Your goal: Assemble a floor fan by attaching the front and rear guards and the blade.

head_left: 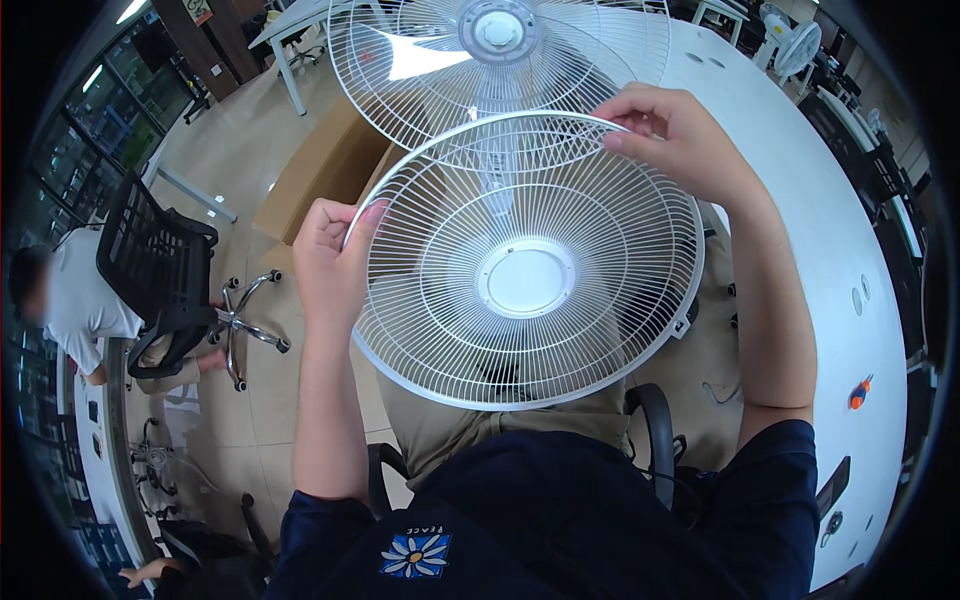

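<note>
A round white fan grille (600,245) with a plain disc at its middle is tilted above my lap. My left hand (335,245) pinches its rim at the left, thumb on the near side. At the upper right, the fingers and thumb of my right hand (655,130) close on the same rim. Just beyond stands a fan (497,35) with clear blades in front of its rear grille (360,60). Its transparent blades and neck show partly through the wires of the grille I hold. A small clip (681,326) juts from the held rim at the lower right.
On my right runs a long white table (850,400), with an orange and blue object (860,392) and a dark phone-like slab (833,487). An open cardboard box (320,165) sits on the floor beyond my left hand. Further left, a person (85,290) sits on a black office chair (150,270).
</note>
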The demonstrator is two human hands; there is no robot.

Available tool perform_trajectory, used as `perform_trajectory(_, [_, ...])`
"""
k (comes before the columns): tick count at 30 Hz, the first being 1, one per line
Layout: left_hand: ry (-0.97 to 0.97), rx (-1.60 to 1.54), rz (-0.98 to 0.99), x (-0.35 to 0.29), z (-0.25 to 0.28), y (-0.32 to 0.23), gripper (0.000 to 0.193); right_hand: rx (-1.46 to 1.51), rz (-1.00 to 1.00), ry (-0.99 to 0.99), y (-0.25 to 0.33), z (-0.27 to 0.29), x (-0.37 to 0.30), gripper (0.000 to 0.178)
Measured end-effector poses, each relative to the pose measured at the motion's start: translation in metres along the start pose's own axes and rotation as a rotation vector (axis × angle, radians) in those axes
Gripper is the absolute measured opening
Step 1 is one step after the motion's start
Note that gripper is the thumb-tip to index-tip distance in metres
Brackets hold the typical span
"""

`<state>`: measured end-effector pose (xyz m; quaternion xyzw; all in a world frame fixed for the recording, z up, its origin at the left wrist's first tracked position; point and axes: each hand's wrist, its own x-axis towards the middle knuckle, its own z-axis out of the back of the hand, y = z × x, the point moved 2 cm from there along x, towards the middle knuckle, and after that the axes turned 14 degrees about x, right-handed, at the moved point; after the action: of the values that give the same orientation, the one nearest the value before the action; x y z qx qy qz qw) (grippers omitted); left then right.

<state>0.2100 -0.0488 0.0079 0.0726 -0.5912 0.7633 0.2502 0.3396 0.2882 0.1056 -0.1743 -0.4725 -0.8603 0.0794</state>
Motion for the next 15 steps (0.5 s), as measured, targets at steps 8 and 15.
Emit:
perform_trajectory(8, [-0.010, -0.011, -0.052, 0.001, 0.001, -0.003, 0.014, 0.010, -0.142, -0.082, 0.006, 0.008, -0.021, 0.021])
perform_trajectory(15, [0.075, 0.736, -0.172, 0.013, -0.009, -0.073, 0.027, -0.136, -0.082, -0.028, 0.023, -0.019, 0.003, 0.027])
